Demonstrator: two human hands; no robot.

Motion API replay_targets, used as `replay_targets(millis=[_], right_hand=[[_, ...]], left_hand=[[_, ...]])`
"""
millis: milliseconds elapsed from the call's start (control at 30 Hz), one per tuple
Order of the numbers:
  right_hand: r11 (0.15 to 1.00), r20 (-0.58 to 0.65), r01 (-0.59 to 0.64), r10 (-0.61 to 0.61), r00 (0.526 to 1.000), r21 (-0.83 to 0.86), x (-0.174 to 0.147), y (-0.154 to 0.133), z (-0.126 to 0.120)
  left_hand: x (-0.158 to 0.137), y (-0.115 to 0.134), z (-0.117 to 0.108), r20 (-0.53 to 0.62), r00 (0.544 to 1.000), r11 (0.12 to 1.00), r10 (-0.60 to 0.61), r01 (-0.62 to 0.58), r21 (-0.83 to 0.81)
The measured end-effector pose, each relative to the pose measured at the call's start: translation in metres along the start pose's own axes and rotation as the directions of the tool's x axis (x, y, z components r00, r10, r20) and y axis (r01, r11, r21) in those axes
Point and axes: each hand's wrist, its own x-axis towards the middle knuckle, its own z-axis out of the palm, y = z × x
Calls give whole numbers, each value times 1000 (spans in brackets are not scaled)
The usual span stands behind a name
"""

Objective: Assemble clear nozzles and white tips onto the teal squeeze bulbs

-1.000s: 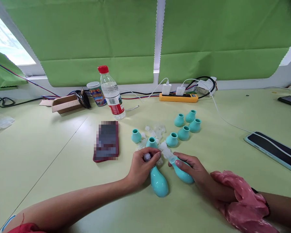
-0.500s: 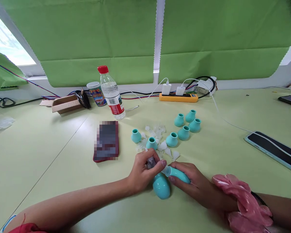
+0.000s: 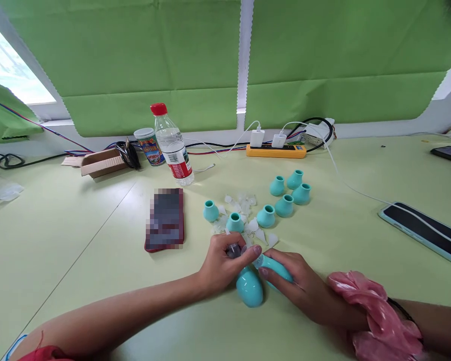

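Note:
My left hand (image 3: 223,263) is closed, thumb and fingers pinching a clear, greyish plastic part (image 3: 233,250). Just below its thumb lies a glossy teal bulb (image 3: 250,288); whether the two are joined is hidden. My right hand (image 3: 298,278) is wrapped round a second teal bulb (image 3: 277,269), which has a clear collar (image 3: 259,261) at its end, close against the left thumb. Beyond my hands, small teal open-necked bulbs stand upright, one (image 3: 235,223) nearest the left fingers. Translucent white tips (image 3: 252,225) are scattered among them.
A red-edged phone (image 3: 164,220) lies to the left, with a red-capped water bottle (image 3: 175,150) behind it. An orange power strip (image 3: 276,150) with chargers sits at the back. A white cable (image 3: 364,191) runs to another phone (image 3: 428,233) at the right.
Both hands stay nearly in place. The collared bulb in my right hand has shifted slightly and shows a little more of its underside. The things on the table have not moved.

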Motion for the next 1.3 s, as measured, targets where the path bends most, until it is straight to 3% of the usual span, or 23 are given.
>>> replay_targets(millis=[167, 267, 600, 767, 967, 1067, 1167, 1300], right_hand=[[998, -26, -1, -1, 1000, -60, 3, 0, -1], [994, -38, 85, -89, 995, -75, 5, 4, -2], [926, -69, 352, -363, 929, -139, 6, 9, -4], [909, -33, 390, -399, 917, -147, 8, 10, -7], [898, 10, 389, -395, 919, -204, 13, 11, -11], [890, 19, 398, -404, 914, -223, 14, 11, -12], [881, 9, 421, -429, 903, -216, 13, 10, -12], [871, -12, 438, -451, 892, -224, 11, 9, -10]], left_hand=[[1, 1, -1, 16, 1000, 1000, -16, 16, -5], [2, -2, -1, 30, 999, 1000, 14, -13, -28], [-1, -1, -1, 112, 990, 986, -83, 98, -137], [-1, 0, -2, 121, 992, 995, -38, 49, -85], [0, -1, -4, 232, 972, 998, -47, 55, -28], [2, 0, -4, 215, 977, 1000, 4, -9, 21], [5, 0, -3, 238, 969, 998, 63, -57, -35], [5, 4, 1, 323, 946, 972, -35, 107, -208]])
